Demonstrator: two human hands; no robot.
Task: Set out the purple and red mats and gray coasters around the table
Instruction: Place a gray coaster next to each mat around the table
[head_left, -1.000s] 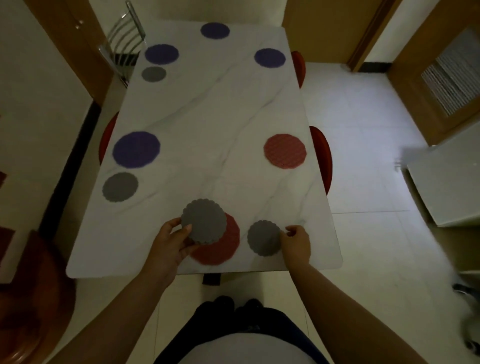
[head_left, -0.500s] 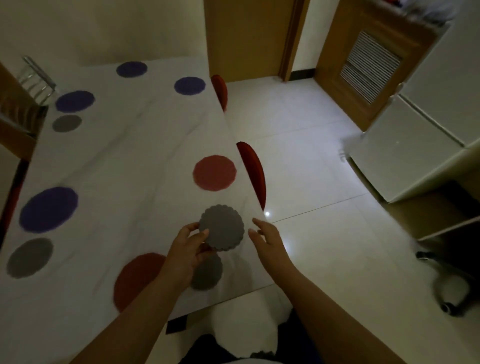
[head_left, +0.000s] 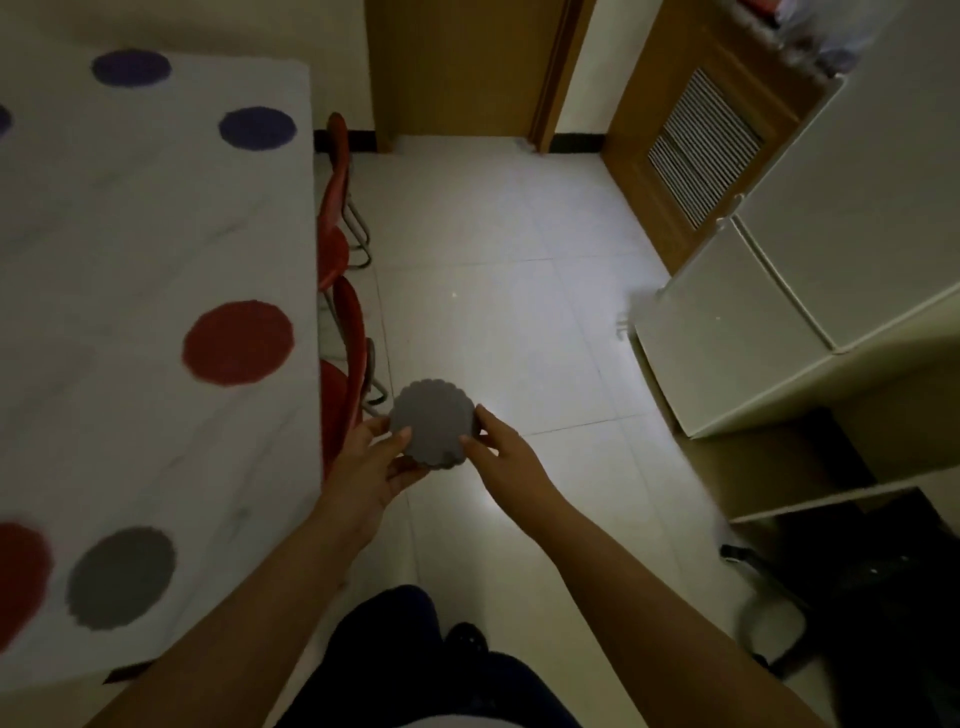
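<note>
Gray coaster (head_left: 434, 422) is pinched by your left hand (head_left: 371, 465) and right hand (head_left: 506, 452); red chairs (head_left: 351, 338) line the counter (head_left: 156, 218) just left.

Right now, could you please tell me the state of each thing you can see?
Held coaster, off the table, over the floor.
Left hand, grips the held coaster.
Right hand, pinches its edge.
Table coaster, flat on the table.
Middle red mat, flat on the table, no coaster beside it.
Nearest purple mat, flat near the far corner.
Red chairs, pushed in at the table.
</note>
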